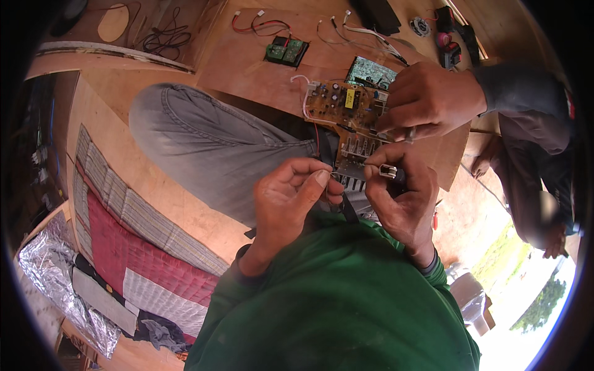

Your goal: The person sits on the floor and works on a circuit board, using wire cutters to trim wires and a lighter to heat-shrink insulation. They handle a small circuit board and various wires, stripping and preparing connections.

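Note:
My left hand [288,196] is closed in a pinch, thumb against fingers, on something thin that looks like fine wire; its kind is hard to make out. Close by, my right hand [405,201] is closed around a small object [388,171] with a shiny metal loop and a dark part, partly hidden by the fingers. Between and beyond my hands lies a brown circuit board [322,102] with a yellow transformer and metal heat sinks. From the right, a co-worker's hand [427,99] with a ring reaches to the board's right edge.
The wooden board [235,68] holds a small green circuit board [288,51], cable bundles [260,23] and a second green board [370,72]. A tape roll [420,26] sits at the back right. My grey-trousered leg [210,148] lies left; a red quilted mat [136,238] lies beyond it.

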`<state>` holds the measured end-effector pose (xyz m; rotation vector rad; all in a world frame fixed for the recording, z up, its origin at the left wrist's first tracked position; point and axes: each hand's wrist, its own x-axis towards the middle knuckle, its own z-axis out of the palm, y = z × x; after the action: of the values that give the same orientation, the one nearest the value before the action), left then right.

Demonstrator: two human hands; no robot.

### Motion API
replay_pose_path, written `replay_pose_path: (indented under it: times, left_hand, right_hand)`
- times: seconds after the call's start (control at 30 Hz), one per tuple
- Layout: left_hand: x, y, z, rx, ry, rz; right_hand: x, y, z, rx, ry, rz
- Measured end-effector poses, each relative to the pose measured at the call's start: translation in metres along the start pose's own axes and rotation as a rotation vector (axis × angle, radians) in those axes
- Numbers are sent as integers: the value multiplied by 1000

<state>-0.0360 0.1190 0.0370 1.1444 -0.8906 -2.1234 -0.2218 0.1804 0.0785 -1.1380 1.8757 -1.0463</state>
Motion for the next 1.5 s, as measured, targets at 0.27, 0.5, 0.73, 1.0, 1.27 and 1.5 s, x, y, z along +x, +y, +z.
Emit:
replay_pose_path:
  times: [0.27, 0.5, 0.73, 1.0, 1.27, 1.5]
  left_hand:
    - [0, -2, 3, -15, -16, 40]
    - [0, -4, 1, 9, -87, 75]
    - [7, 1, -4, 191, -163, -80]
    - [6, 7, -1, 471, -275, 113]
    - [-4, -1, -20, 535, -373, 99]
    - [-7, -2, 7, 359, -266, 144]
  right_hand:
    - [-5, -13, 7, 35, -87, 95]
    - [-7, 6, 14, -106, -95, -150]
    - [-6, 21, 18, -382, -17, -509]
    - [-22, 20, 23, -479, 91, -519]
    - [-46, 17, -33, -633, 766, -230]
    - [-43, 7, -26, -252, 177, -208]
